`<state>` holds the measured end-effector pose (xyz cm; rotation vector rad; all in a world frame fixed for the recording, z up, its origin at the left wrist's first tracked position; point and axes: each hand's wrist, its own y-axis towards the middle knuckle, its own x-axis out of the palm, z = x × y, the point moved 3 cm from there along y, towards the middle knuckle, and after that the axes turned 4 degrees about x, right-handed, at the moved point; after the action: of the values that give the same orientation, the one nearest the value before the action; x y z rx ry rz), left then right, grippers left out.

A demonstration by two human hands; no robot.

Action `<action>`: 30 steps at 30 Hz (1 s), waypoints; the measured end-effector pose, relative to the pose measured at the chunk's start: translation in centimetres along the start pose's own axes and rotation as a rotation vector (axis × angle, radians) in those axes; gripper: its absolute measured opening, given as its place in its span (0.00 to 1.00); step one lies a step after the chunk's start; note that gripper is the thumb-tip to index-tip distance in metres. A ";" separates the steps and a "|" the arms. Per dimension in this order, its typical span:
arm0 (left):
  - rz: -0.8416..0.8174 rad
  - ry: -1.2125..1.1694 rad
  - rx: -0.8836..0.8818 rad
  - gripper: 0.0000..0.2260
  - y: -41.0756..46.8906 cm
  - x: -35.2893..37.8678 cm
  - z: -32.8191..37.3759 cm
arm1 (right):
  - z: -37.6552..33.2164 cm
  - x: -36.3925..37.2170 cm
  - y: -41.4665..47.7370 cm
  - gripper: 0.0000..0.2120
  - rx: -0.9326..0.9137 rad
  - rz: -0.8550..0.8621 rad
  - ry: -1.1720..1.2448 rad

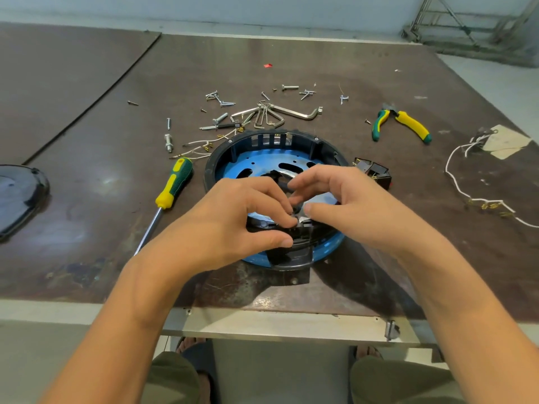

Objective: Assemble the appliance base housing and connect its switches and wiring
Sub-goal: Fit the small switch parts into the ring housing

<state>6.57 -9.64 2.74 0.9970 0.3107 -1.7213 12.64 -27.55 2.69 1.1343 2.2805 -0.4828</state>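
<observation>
Both hands are where I want them, over the round black-and-blue plastic base housing (262, 158), which sits open side up near the front edge of the worn brown surface (87, 223). My left hand (233, 217) and right hand (350, 205) meet at the housing's near rim, fingers (274, 239) curled and pinching a small dark fitting with a glint of metal (299, 222); the fingers cover most of it, so I cannot tell exactly what it is. I judge the job well short of halfway. The black block of rocker switches (372, 170) lies loose just beside the housing on the right, not mounted. One bundle of thin white wires with brass terminals (201, 144) trails off behind the housing's left side, and a second white wire lead (455, 182) lies well apart on the right, joined to nothing I can see. Scattered silver screws and bolts (221, 102) lie beyond the housing, undriven, with the yellow-and-green screwdriver (175, 182) untouched to the left. A dark glossy cover (17, 196) waits at the far left edge, so closing up remains as well.
</observation>
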 end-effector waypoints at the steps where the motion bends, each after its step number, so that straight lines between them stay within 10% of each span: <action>1: -0.021 0.015 0.007 0.09 0.0 0.0 0.0 | -0.1 0.0 0.0 0.16 -0.005 -0.015 -0.023; 16: -0.111 0.030 -0.068 0.07 0.0 -0.1 0.2 | -0.2 0.1 -0.4 0.17 -0.068 -0.055 -0.093; 22: -0.138 0.027 -0.062 0.08 -0.4 -0.7 0.0 | 1.8 -1.8 -0.5 0.12 -0.122 0.384 -0.124; 28: -0.193 0.100 -0.155 0.04 -1.3 -3.1 -0.3 | 3.4 -2.2 -0.1 0.24 0.070 0.251 -0.171; 30: -0.150 0.097 -0.243 0.18 -0.8 -2.3 0.1 | 3.5 -1.6 -0.1 0.34 0.126 0.201 -0.078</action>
<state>5.98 -7.88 4.34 0.8979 0.6564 -1.7229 14.45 -30.45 0.92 1.3656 2.0669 -0.5860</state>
